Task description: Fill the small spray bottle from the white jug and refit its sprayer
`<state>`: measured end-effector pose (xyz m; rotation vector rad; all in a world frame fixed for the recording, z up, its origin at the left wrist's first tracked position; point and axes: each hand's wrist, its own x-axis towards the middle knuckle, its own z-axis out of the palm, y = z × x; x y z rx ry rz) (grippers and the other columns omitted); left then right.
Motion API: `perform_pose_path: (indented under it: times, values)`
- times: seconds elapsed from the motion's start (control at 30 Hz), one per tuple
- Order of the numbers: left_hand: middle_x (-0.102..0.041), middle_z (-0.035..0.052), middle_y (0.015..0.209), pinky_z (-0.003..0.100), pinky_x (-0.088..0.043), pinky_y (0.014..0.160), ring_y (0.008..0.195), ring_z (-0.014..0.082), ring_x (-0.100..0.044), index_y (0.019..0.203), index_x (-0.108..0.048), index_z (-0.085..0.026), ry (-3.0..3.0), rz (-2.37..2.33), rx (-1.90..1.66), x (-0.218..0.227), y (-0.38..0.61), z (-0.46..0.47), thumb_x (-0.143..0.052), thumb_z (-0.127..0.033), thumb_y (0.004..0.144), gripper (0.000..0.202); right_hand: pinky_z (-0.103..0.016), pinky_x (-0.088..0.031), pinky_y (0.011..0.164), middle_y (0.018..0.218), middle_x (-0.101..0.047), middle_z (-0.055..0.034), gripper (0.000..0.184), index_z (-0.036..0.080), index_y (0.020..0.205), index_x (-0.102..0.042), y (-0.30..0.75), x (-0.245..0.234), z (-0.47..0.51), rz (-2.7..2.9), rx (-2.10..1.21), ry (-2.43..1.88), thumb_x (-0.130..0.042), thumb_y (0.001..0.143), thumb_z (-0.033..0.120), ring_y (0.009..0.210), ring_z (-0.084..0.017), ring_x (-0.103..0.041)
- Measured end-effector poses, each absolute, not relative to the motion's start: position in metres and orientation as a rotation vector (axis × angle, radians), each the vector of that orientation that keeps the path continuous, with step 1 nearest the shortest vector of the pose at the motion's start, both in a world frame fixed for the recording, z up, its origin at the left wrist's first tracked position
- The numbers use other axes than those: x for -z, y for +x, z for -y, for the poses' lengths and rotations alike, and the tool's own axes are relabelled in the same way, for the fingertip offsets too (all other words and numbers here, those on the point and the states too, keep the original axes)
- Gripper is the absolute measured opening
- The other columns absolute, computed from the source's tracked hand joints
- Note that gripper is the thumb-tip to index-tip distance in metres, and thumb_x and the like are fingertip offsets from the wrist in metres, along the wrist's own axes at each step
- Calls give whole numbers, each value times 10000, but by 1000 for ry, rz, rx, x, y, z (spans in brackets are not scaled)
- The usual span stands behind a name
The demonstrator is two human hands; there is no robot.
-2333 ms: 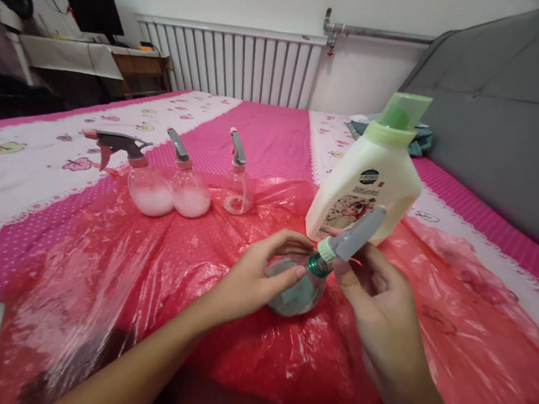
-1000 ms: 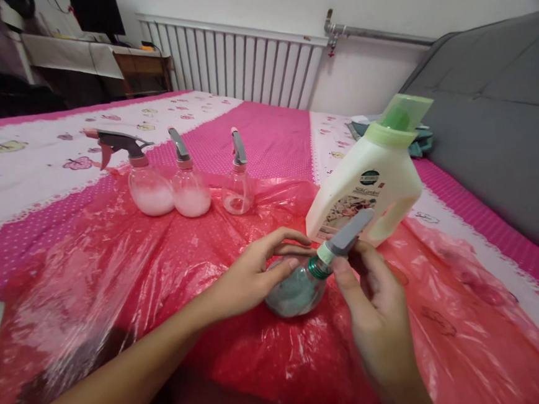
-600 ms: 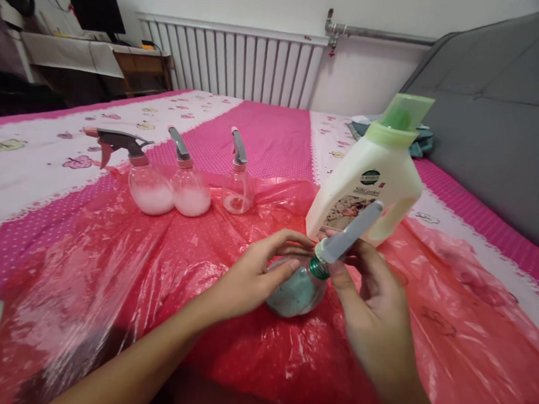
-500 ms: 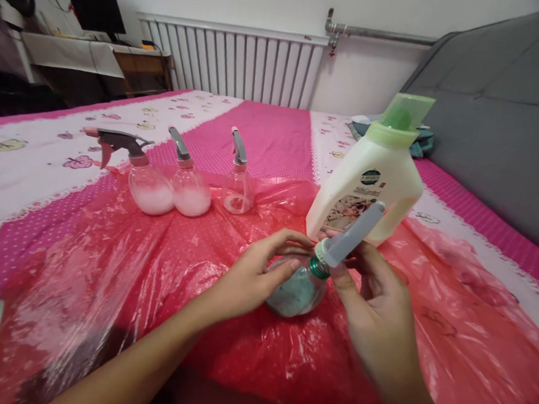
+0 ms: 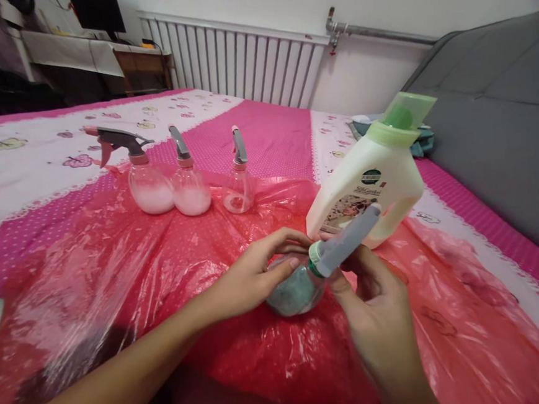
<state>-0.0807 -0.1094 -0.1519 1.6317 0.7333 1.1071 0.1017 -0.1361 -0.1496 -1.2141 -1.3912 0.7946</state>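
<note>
A round, clear spray bottle [image 5: 295,293] with whitish-green contents lies tilted on the red plastic sheet, its green neck pointing up to the right. My left hand [image 5: 265,271] is wrapped round the bottle's body, thumb on the near side and fingers behind. At the neck sits a grey trigger spray head [image 5: 345,246] with a pale green collar. My right hand [image 5: 374,287] grips this spray head, thumb in front and the other fingers partly hidden behind it. Just beyond stands a large white detergent bottle [image 5: 361,182] with a green cap.
Three spray bottles with grey-and-pink heads, including the left one [image 5: 149,186], the middle one [image 5: 191,189] and the right one [image 5: 238,189], stand at the sheet's far edge. The red plastic sheet [image 5: 131,287] covers part of the pink bed [image 5: 264,137]. A grey headboard [image 5: 499,97] rises at right.
The spray head has moved slightly left and down onto the bottle's neck, hiding most of the green thread that showed before. My left hand and the bottle have stayed almost still.
</note>
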Motion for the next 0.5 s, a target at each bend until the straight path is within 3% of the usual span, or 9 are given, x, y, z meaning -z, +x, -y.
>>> perform_pose_path:
  times: [0.13, 0.3, 0.5]
  values:
    - [-705, 104, 1225, 387, -518, 1063, 1191, 228, -670, 1213, -625, -178, 1623, -707, -1107, 152, -80, 110, -597, -202, 1012, 204, -493, -500, 1015, 1222, -752, -81, 384, 265, 1196, -727, 105, 150, 133, 1331, -939, -1129, -726, 877, 479, 1157, -290, -678]
    - [-703, 105, 1236, 385, -514, 1066, 1196, 231, -670, 1210, -625, -183, 1623, -704, -1108, 151, -80, 111, -597, -197, 1011, 201, -553, -491, 998, 1140, -757, -98, 375, 246, 1088, -773, 105, 150, 132, 1412, -637, -1277, -749, 831, 518, 1096, -318, -670]
    - [-707, 102, 1228, 389, -514, 1055, 1193, 238, -671, 1208, -636, -188, 1631, -705, -1113, 152, -79, 111, -598, -223, 1016, 200, -560, -495, 1002, 1163, -772, -76, 354, 284, 1124, -771, 107, 151, 133, 1387, -796, -1209, -734, 857, 514, 1107, -311, -687]
